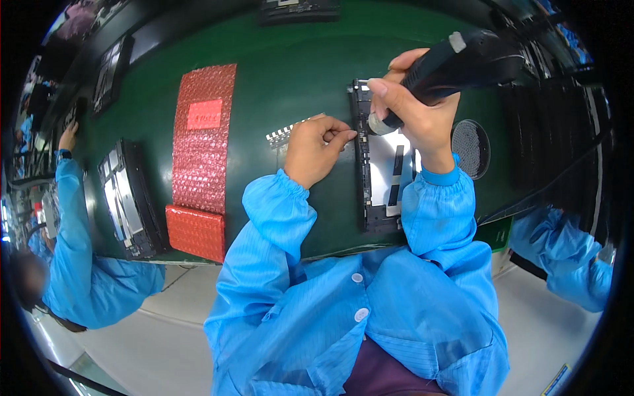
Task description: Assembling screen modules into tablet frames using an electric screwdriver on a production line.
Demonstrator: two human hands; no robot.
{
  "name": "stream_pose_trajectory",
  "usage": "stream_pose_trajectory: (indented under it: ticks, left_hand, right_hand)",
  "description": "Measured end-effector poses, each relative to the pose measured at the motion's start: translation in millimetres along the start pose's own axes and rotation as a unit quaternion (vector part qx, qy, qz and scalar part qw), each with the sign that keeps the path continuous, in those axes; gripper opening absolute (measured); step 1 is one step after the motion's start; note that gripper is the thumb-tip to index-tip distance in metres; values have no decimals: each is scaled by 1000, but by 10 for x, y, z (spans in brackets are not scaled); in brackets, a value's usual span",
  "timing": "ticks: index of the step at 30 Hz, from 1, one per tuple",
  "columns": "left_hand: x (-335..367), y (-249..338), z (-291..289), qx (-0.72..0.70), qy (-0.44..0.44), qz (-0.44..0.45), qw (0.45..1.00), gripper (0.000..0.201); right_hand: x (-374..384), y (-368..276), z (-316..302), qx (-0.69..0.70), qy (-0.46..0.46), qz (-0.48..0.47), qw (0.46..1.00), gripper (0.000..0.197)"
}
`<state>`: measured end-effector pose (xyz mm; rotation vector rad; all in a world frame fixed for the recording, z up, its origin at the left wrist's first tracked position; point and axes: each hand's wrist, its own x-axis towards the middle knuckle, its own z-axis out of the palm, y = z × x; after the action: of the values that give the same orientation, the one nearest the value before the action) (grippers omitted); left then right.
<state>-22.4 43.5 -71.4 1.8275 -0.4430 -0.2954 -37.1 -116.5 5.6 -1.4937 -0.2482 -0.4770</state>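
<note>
My right hand (422,112) is wrapped round a black handheld power tool (462,63), which looks like an electric screwdriver. Its lower end comes down over the upper part of an opened electronic device (380,171). That device has a dark frame, a silver plate and black strips, and lies in front of me. At its left edge my left hand (317,148) has thumb and forefinger pinched together; whatever they hold is too small to make out. Partly under this hand lies a strip of small silver pieces (278,137).
Left of me, red bubble wrap (201,145) lies beside a folded red bubble-wrap packet (195,233) and a stack of similar devices (129,201). A round dish of small pieces (470,148) stands right of my right wrist. Blue-sleeved people (86,244) sit on both sides.
</note>
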Motion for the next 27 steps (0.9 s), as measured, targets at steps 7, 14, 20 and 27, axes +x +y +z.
stream_pose_trajectory:
  ticks: [7, 14, 20, 27]
  left_hand:
    - [4, -21, -9, 37, 5, 29, 999, 13]
    - [-1, 7, 0, 27, 5, 19, 999, 13]
    - [-2, 26, -5, 14, 3, 0, 1000, 12]
    - [-3, 0, -7, 15, 12, 19, 1000, 13]
  right_hand:
    - [35, 104, 15, 52, 37, -17, 998, 26]
    - [30, 148, -6, 47, 36, -22, 998, 25]
    - [21, 94, 61, 54, 21, 3, 998, 25]
    - [-27, 68, 242, -24, -48, -13, 998, 29]
